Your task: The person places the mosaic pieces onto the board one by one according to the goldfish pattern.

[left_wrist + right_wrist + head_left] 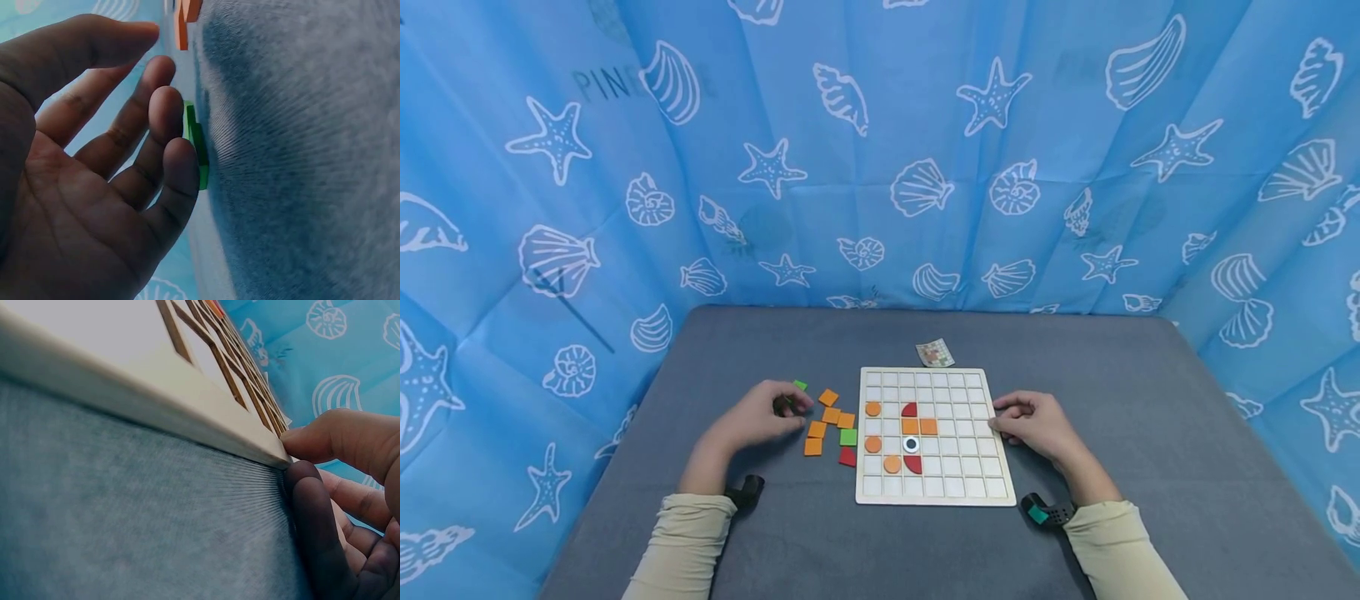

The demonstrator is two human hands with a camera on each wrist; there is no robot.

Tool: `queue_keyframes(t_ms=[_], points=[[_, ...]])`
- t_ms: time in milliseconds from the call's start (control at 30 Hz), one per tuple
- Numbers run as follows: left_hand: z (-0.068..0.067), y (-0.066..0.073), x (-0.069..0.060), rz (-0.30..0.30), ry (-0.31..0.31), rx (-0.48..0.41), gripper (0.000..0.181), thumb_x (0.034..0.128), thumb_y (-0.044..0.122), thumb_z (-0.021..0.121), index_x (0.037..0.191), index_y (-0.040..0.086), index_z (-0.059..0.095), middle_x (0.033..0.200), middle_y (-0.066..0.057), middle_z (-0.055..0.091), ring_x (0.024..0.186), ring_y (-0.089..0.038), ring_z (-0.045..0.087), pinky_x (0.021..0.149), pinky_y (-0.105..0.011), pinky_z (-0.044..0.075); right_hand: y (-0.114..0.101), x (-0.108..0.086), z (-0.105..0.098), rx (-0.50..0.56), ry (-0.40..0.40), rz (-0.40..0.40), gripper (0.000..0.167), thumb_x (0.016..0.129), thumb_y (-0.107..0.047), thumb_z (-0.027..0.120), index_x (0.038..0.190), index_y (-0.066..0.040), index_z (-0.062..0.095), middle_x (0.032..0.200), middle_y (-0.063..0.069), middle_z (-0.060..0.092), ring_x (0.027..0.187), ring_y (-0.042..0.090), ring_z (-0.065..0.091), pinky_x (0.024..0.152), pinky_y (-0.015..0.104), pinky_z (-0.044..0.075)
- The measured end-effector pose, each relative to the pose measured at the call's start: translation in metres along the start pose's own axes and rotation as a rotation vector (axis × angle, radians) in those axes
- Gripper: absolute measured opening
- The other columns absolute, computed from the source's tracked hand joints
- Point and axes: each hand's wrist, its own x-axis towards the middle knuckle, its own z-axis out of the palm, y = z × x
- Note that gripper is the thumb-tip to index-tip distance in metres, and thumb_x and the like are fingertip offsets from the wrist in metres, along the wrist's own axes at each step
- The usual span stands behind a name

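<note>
A white grid board (966,462) lies flat on the table, with orange and red pieces and a round black-and-white piece (911,445) in its cells. At its right edge my right hand (1033,423) pinches the rim, thumb on top and fingertips against the side, as the right wrist view shows. My left hand (763,417) hovers left of the loose tiles, its fingers loosely bent and nothing between thumb and fingers. Close beside those fingertips are green tiles (198,150). Orange tiles (831,415), another green tile (847,437) and a red tile (847,457) lie between that hand and the board.
Behind the board lies a small printed card (935,352) with a coloured grid pattern. A grey cloth covers the table (805,533). Blue curtains (880,167) with shells and starfish hang around its far side and flanks.
</note>
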Motion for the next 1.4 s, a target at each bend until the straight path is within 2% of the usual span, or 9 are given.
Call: queue_keyframes(t_ms=[233, 533, 900, 1133, 1400], points=[[0.004, -0.002, 0.002, -0.041, -0.048, -0.024, 0.028, 0.0898, 0.003, 0.080, 0.118, 0.005, 0.077, 0.110, -0.008, 0.073, 0.087, -0.018, 0.060, 0.078, -0.033, 0.053, 0.001, 0.000, 0.000, 0.009, -0.004, 0.001, 0.038, 0.094, -0.012, 0.079, 0.125, 0.006, 0.069, 0.086, 0.004, 0.077, 0.075, 0.013, 0.071, 0.066, 0.028, 0.060], [0.008, -0.001, 0.006, -0.064, -0.043, -0.020, 0.037, 0.0850, 0.003, 0.085, 0.121, 0.005, 0.077, 0.109, -0.007, 0.072, 0.087, -0.018, 0.058, 0.076, -0.034, 0.052, 0.000, 0.001, 0.000, 0.002, 0.003, 0.002, 0.039, 0.093, -0.013, 0.080, 0.125, 0.006, 0.069, 0.087, 0.005, 0.077, 0.075, 0.013, 0.070, 0.066, 0.028, 0.060], [0.011, 0.005, 0.005, -0.071, -0.048, -0.001, 0.036, 0.0828, 0.004, 0.086, 0.118, 0.006, 0.078, 0.108, -0.008, 0.071, 0.089, -0.022, 0.058, 0.077, -0.034, 0.050, 0.000, 0.001, 0.000, 0.001, 0.001, 0.015, 0.039, 0.093, -0.013, 0.080, 0.126, 0.006, 0.068, 0.087, 0.004, 0.077, 0.075, 0.012, 0.070, 0.066, 0.027, 0.060], [0.013, 0.008, 0.006, -0.091, -0.041, 0.029, 0.038, 0.0794, 0.008, 0.090, 0.116, 0.009, 0.079, 0.107, -0.003, 0.071, 0.089, -0.019, 0.057, 0.079, -0.033, 0.049, 0.000, 0.001, 0.000, 0.002, 0.002, 0.007, 0.039, 0.093, -0.013, 0.080, 0.126, 0.006, 0.068, 0.088, 0.006, 0.077, 0.075, 0.012, 0.070, 0.066, 0.027, 0.060], [0.014, 0.011, 0.007, -0.096, -0.046, 0.048, 0.031, 0.0820, 0.010, 0.090, 0.112, 0.009, 0.081, 0.106, -0.002, 0.074, 0.089, -0.019, 0.058, 0.080, -0.033, 0.050, 0.001, 0.001, 0.000, 0.002, 0.000, -0.002, 0.039, 0.094, -0.012, 0.080, 0.126, 0.007, 0.068, 0.088, 0.007, 0.077, 0.074, 0.012, 0.070, 0.066, 0.028, 0.060]])
